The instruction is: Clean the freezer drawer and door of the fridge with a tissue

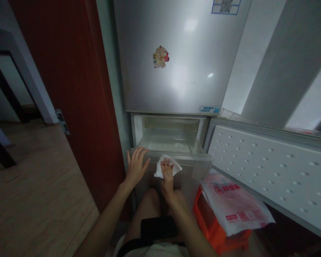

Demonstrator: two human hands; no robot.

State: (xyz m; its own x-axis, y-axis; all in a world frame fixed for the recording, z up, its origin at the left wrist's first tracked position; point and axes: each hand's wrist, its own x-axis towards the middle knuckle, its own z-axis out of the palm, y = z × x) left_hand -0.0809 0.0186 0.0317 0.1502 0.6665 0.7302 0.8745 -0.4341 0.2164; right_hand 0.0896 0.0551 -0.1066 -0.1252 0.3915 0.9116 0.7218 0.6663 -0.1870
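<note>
White cloth [177,168], one: at front of pulled-out translucent drawer [188,173], behind right hand [167,175]; fingers laid over it, grip impossible to tell. Left hand [136,166]: fingers spread wide at drawer's top edge. Open lower door [259,162]. Red-printed plastic bag [232,203], on orange plastic object [216,233].
</note>
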